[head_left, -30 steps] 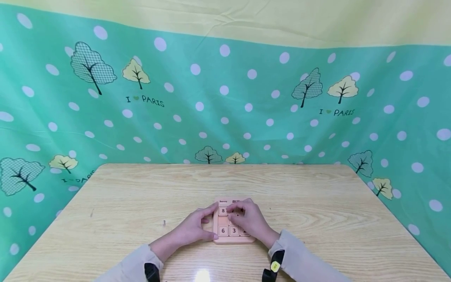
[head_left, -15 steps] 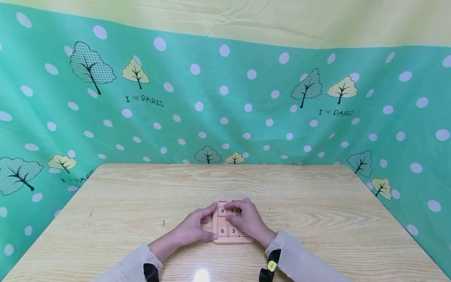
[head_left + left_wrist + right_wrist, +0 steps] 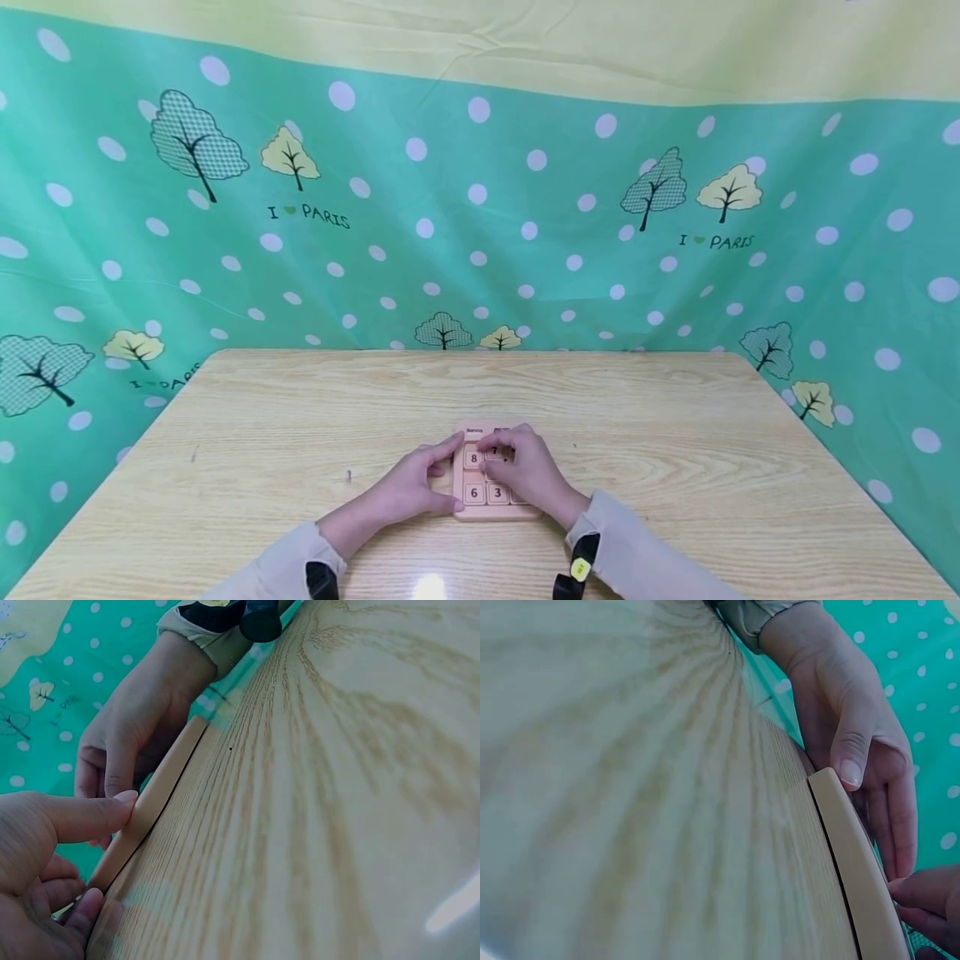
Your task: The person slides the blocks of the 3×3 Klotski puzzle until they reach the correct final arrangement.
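Note:
A pink number slide puzzle (image 3: 495,514) lies flat on the table in the head view. My left hand (image 3: 414,483) holds its left side, thumb at the near corner and index finger at the far one. My right hand (image 3: 531,469) reaches over the right part, its thumb and index fingertips at the right side of the 8 tile (image 3: 472,458). This tile sits partway down the left column, with a gap above the 6 tile (image 3: 474,493). The 3 tile (image 3: 497,493) shows beside it; tiles farther right are mostly hidden. Both wrist views show the puzzle's near edge (image 3: 154,796).
The wooden table (image 3: 285,425) extends around the puzzle. A small dark mark (image 3: 348,476) shows on it at the left. Behind stands a green dotted curtain (image 3: 480,225) with printed trees. Dark straps with devices sit on both wrists.
The 8 tile has slid a little toward me, away from the top of its column. My right fingers have shifted slightly left; my left hand has stayed in place.

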`<state>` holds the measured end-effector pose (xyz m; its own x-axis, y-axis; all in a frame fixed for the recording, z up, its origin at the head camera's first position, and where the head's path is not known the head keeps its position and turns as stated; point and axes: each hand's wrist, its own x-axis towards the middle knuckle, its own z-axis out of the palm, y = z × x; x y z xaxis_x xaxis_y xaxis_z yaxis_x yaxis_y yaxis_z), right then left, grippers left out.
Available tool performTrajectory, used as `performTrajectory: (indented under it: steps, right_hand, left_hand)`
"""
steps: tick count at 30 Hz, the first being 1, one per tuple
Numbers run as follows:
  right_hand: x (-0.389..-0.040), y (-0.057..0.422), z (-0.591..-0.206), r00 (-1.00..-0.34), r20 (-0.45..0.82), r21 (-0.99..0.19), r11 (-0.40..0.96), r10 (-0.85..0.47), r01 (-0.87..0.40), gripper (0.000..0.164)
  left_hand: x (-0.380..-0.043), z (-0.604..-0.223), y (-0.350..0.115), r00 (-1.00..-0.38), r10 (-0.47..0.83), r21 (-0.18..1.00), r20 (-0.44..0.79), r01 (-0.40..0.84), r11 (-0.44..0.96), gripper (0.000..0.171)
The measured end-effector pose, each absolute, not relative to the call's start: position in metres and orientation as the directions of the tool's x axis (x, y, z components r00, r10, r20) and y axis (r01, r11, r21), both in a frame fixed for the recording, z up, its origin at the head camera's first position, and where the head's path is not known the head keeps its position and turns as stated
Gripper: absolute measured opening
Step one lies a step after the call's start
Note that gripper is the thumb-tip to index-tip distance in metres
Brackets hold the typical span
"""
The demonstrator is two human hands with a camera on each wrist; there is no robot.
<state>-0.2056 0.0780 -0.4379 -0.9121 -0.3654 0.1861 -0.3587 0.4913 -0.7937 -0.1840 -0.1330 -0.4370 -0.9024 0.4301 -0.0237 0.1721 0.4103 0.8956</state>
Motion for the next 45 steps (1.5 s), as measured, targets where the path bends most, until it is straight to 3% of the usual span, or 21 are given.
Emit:
performTrajectory:
  steps: [23,37,45]
  right_hand:
    - [-0.198,0.091,-0.439,-0.879,0.180,-0.785,0.474,-0.442,-0.399,0.021]
    - [-0.215,0.114,-0.440,-0.926,0.214,-0.771,0.528,-0.312,-0.356,0.022]
    - [-0.217,0.112,-0.440,-0.931,0.204,-0.771,0.536,-0.303,-0.344,0.023]
  left_hand:
    - [-0.182,-0.438,-0.133,-0.908,0.418,0.889,-0.022,0.173,0.424,0.095]
    - [-0.183,-0.436,-0.131,-0.905,0.426,0.901,-0.023,0.166,0.402,0.094]
    - [-0.183,-0.435,-0.131,-0.906,0.423,0.907,-0.030,0.154,0.393,0.095]
